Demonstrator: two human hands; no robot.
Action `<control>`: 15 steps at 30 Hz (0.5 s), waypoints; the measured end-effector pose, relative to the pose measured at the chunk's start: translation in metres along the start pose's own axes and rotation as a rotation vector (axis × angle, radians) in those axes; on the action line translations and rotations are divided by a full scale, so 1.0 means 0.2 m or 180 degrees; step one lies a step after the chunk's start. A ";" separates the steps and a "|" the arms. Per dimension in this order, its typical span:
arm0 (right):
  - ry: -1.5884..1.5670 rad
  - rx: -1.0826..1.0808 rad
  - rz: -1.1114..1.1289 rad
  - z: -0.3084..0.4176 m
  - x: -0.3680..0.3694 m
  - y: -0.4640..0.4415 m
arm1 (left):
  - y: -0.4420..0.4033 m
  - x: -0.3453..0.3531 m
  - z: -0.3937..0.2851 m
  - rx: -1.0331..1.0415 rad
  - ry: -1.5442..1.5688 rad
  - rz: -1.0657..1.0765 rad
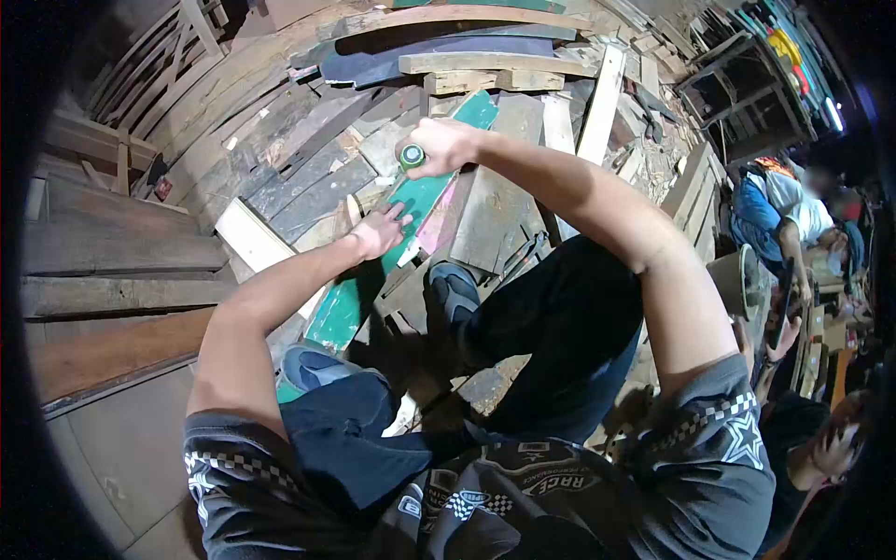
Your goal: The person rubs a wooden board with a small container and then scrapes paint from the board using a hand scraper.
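Note:
A long green painted board (420, 198) with worn edges slants across the wood pile, running from beside my left shoe to beyond my right hand. My left hand (381, 231) lies on the board with its fingers stretched out. Higher up the board, my right hand (441, 147) is closed around a tool handle (412, 156). Only the handle's round, green-ringed end faces me; the rest of the tool is hidden by my fist. My left shoe (322, 367) presses near the lower end of the board, and my other shoe (454, 287) stands to its right.
Loose planks (495, 63) are stacked ahead, and a pale plank (254, 233) lies left of the green board. Wide boards (121, 247) line the left side. To the right, a person (779, 210) sits near a bucket (735, 280), and another person (812, 448) is close by my right arm.

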State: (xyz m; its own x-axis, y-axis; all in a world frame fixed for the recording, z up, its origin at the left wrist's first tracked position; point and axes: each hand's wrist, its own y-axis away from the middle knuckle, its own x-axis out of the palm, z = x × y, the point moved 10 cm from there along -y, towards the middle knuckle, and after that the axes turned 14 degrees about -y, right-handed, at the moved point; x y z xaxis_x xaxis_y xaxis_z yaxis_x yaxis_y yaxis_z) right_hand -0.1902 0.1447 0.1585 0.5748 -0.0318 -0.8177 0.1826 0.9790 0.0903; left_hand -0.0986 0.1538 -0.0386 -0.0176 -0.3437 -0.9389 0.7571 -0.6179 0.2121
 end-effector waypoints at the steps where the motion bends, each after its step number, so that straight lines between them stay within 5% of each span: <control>1: 0.0016 0.0031 0.0019 0.01 0.00 0.00 | 0.00 0.02 0.00 -0.0014 0.0033 0.0089; 8: -0.0112 -0.0109 -0.0036 0.02 -0.01 0.01 | 0.03 0.13 0.03 -0.0215 0.0033 -0.0388; 11: -0.0087 -0.0068 -0.0017 0.00 0.00 0.00 | 0.06 0.07 0.09 -0.0556 0.0860 0.0026; 12: -0.0094 -0.0068 -0.0018 0.00 0.00 0.00 | 0.07 0.05 0.07 -0.0278 0.0376 -0.0090; 15: -0.0050 -0.0099 -0.0019 0.01 -0.01 0.01 | 0.12 -0.10 0.12 -0.0819 0.0635 0.0148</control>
State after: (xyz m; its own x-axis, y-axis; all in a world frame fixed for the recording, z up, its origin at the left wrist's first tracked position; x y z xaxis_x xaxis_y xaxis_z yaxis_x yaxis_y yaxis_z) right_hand -0.1893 0.1463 0.1612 0.5862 -0.0405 -0.8091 0.1613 0.9846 0.0675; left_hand -0.0955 0.1284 -0.0070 0.1299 -0.2062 -0.9699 0.8947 -0.3972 0.2043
